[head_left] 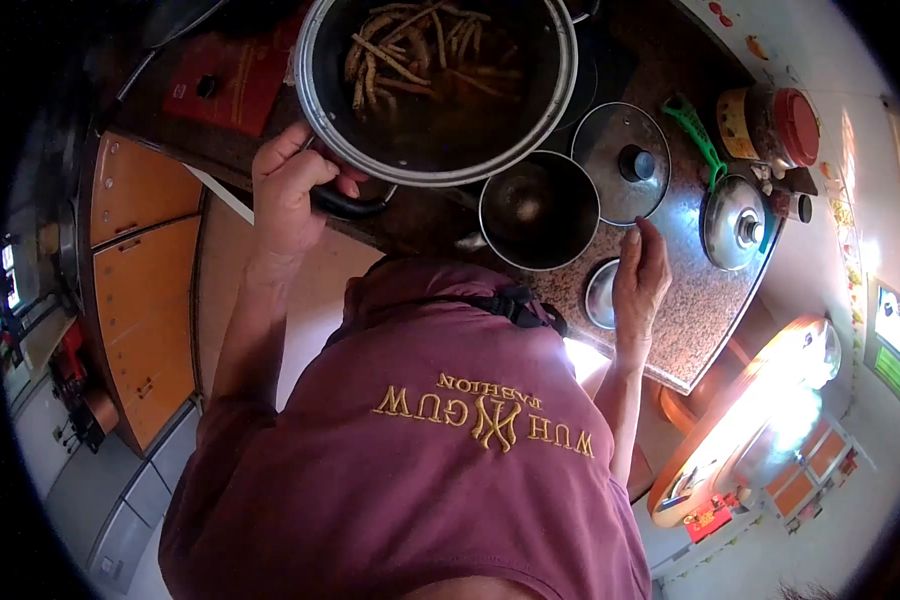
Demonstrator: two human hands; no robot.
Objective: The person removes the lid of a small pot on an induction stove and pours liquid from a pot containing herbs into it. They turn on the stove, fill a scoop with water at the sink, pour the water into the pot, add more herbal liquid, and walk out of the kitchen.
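Note:
A large pot (435,175) holds brownish liquid and pale, finger-like strips of food. At its near left side, my left hand (295,185) is wrapped round the pot's black handle (350,205). To the right, my right hand (642,275) is raised beside the rim of a glass lid (610,150) with a black knob; its fingers are close together, and I cannot make out anything in them. Between my hands, a smaller dark saucepan (540,215) stands on the speckled counter. A small round metal item (601,295) is partly hidden by my right hand.
A domed metal lid (733,222), a green utensil (698,135) and a red-lidded jar (760,125) stand on the right. A red panel (225,85) is at the upper left, above orange cabinets (145,290). The counter's edge (715,350) runs along the lower right.

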